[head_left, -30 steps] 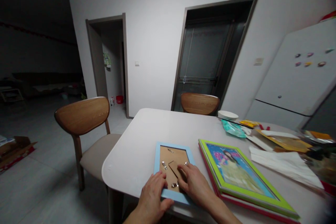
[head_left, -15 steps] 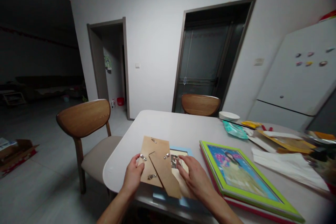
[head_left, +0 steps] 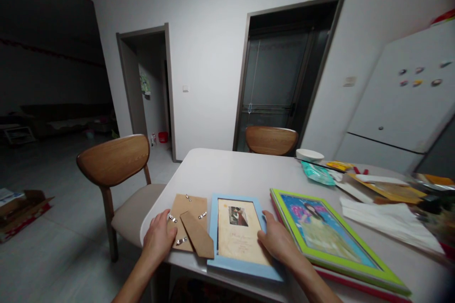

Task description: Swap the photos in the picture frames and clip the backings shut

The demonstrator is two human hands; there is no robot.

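Observation:
A light blue picture frame point(head_left: 213, 220) lies face down near the front edge of the white table point(head_left: 231, 170), with a cream paper insert point(head_left: 240, 236) showing in its opening. Left of it lies a brown backing board point(head_left: 186, 220) with metal clips and a fold-out stand. My left hand point(head_left: 159, 240) grips the board's left edge, thumb on top. My right hand point(head_left: 280, 241) rests on the frame's right edge, fingers curled over it.
A green-framed picture point(head_left: 330, 239) lies on a stack of frames to the right. Farther right are white paper point(head_left: 387, 220), a teal packet point(head_left: 317, 173), a white bowl point(head_left: 309, 155) and clutter. Two wooden chairs point(head_left: 113, 161) stand at the table's left and far sides.
The backing board has come out of the blue frame, was lifted and then laid on the table to the frame's left. The paper insert is now uncovered. My right hand shifted to the frame's right edge.

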